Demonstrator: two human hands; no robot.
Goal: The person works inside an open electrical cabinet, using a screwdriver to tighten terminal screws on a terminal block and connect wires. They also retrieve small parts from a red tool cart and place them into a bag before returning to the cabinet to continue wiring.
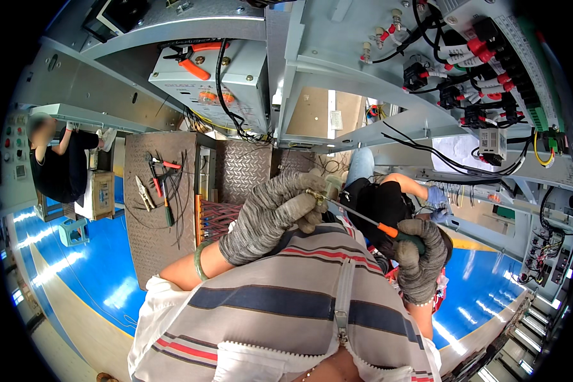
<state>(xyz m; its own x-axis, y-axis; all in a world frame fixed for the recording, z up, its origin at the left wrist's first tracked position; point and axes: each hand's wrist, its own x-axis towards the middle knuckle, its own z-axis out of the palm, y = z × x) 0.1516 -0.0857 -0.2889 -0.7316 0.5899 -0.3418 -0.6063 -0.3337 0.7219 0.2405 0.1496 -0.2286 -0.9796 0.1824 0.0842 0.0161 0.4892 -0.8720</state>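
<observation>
Both of my hands wear grey knit gloves. My right hand (420,258) is wrapped round the handle of a screwdriver (387,230), orange and dark green with a long thin shaft. That shaft points left, toward my left hand (267,216). There, bent fingers pinch a small brass-coloured fastener (314,194), perhaps a screw or bolt; the fingers partly cover it. The screwdriver's tip is at or very close to the fastener, and I cannot tell whether they touch. Both hands are in front of my striped jacket (267,293).
Ahead stands a metal cabinet frame (293,95) with a wired terminal block (522,70). Orange-handled cutters (194,67) lie on a grey box (242,89). Pliers (144,193) and cables lie on a brown platform (140,235). One person (369,204) works close ahead; another (63,159) sits at far left.
</observation>
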